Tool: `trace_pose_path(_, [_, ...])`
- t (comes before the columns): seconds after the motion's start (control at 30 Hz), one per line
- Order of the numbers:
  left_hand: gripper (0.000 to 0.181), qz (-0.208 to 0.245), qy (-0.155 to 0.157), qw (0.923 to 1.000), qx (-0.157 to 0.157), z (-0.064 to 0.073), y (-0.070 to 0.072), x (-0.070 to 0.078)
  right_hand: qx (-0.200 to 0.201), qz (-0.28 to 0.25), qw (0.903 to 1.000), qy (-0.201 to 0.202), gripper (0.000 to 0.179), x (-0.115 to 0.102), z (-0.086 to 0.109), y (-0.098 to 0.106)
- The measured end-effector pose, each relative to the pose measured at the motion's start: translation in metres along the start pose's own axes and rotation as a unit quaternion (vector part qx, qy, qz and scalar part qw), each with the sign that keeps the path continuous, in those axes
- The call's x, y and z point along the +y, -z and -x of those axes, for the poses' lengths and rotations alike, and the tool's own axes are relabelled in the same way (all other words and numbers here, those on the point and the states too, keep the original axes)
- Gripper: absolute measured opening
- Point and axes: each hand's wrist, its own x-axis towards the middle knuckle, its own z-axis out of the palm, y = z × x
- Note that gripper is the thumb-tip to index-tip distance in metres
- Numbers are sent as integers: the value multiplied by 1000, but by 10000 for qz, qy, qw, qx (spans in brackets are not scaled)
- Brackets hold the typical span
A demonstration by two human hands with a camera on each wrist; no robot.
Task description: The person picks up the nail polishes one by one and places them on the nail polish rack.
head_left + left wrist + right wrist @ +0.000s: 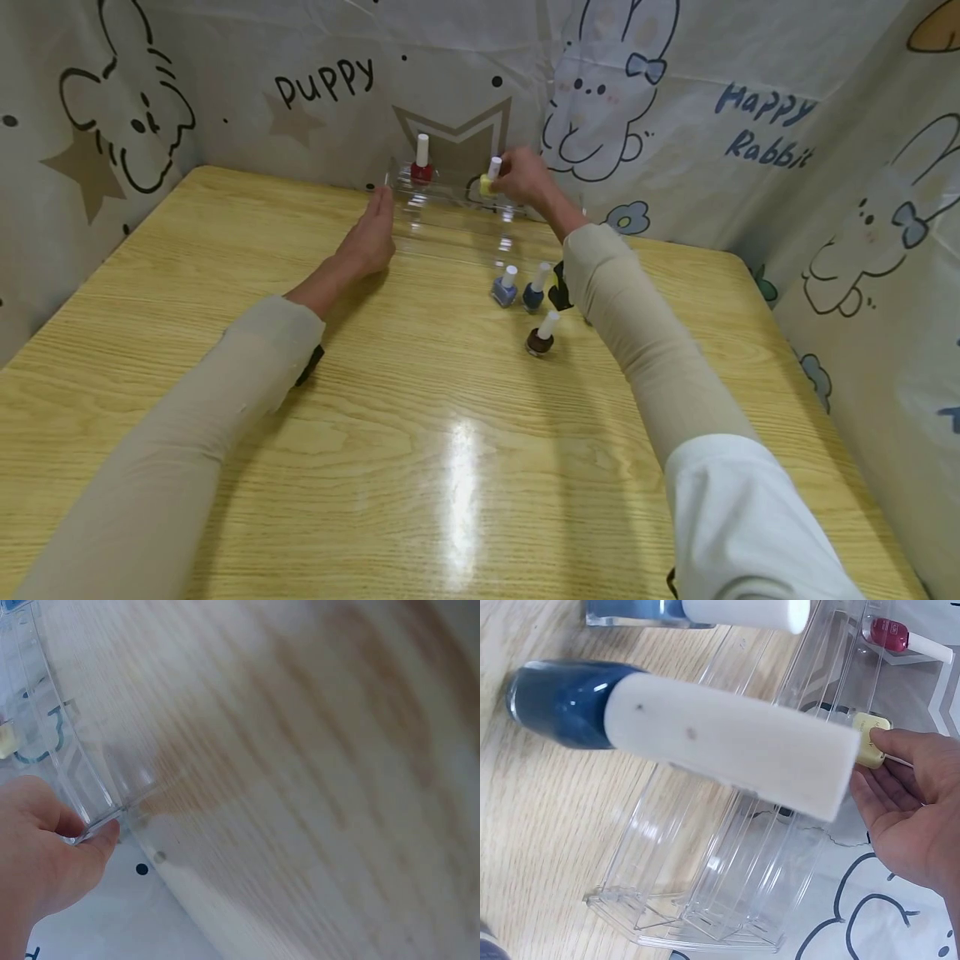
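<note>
A clear stepped display stand (682,934) stands at the back of the table, against the printed cloth. My left hand (367,237) is at its left end; in the left wrist view, thumb and fingers pinch the stand's clear edge (94,825). With my right hand (528,179) I hold a yellow nail polish bottle (486,185) with a white cap, upright at the top tier. Whether its base touches the tier, I cannot tell. To its left on the same tier stands a red nail polish bottle (422,172).
In front of the stand are a light blue polish bottle (504,292), a dark blue one (533,297) and a dark brown one (539,342). Another thing is mostly hidden behind the right sleeve (637,308). Printed cloth (465,50) hangs behind the wooden table (375,467).
</note>
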Motion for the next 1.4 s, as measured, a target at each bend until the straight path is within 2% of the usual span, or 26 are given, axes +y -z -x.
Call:
trace_pose_path(0.3, [80,21,14,10000,-14,0,-1,3,-65,29,10000,-7,11,6,-1,-2])
trace_pose_path(0.67, [79,37,16,10000,1,0,-3,5,-76,17,9999,-104,12,9,1,-3])
trace_pose_path(0.93, [77,-5,6,10000,-40,-1,-4,4,-104,-88,9999,-32,15,9,2,0])
trace_pose_path(1.13, [78,-16,54,10000,-58,-1,-3,3,-76,-362,9993,-99,37,10,9,20])
trace_pose_path(1.4, [78,7,32,10000,-15,2,0,0,1,-1166,9930,-208,45,15,30,53])
